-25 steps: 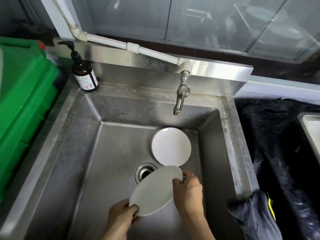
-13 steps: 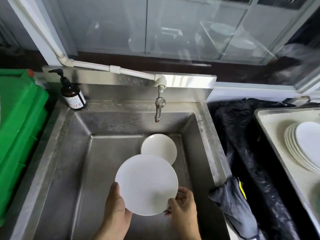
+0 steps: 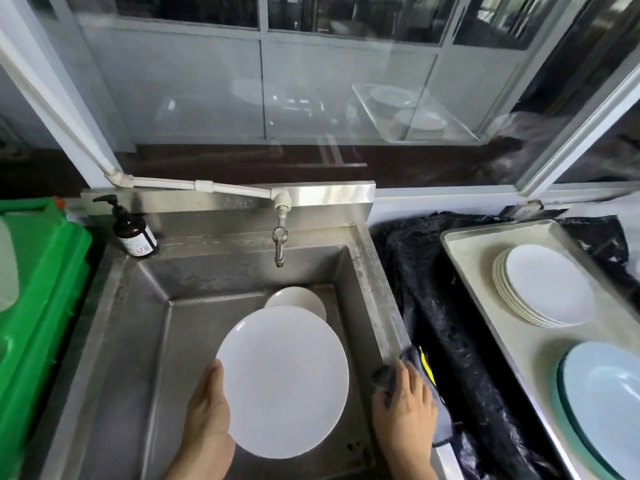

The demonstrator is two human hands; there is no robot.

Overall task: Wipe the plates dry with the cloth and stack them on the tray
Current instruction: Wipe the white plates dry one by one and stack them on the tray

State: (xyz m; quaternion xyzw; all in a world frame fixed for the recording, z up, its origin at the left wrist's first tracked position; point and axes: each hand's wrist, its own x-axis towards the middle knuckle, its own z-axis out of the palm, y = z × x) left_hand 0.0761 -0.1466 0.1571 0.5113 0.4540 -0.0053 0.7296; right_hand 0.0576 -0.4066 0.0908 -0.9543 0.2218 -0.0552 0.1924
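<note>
My left hand (image 3: 207, 408) holds a white plate (image 3: 284, 381) by its left rim, lifted above the steel sink (image 3: 145, 341). A second white plate (image 3: 298, 299) lies in the sink behind it, partly hidden. My right hand (image 3: 405, 407) rests on the dark grey cloth (image 3: 420, 362) draped over the sink's right rim, its fingers curling onto the fabric. On the right, a metal tray (image 3: 485, 268) carries a stack of several white plates (image 3: 543, 285).
A large pale blue dish (image 3: 602, 403) sits at the tray's near end. Black plastic sheeting (image 3: 433, 289) lies between sink and tray. The tap (image 3: 278, 244) hangs over the sink's back, a brown pump bottle (image 3: 133, 232) stands at its back left, a green bin (image 3: 41, 289) is left.
My right hand let go of the plate and moved right onto the cloth. The left hand now holds the plate alone, raised higher. The view tilted up and right, showing the tray.
</note>
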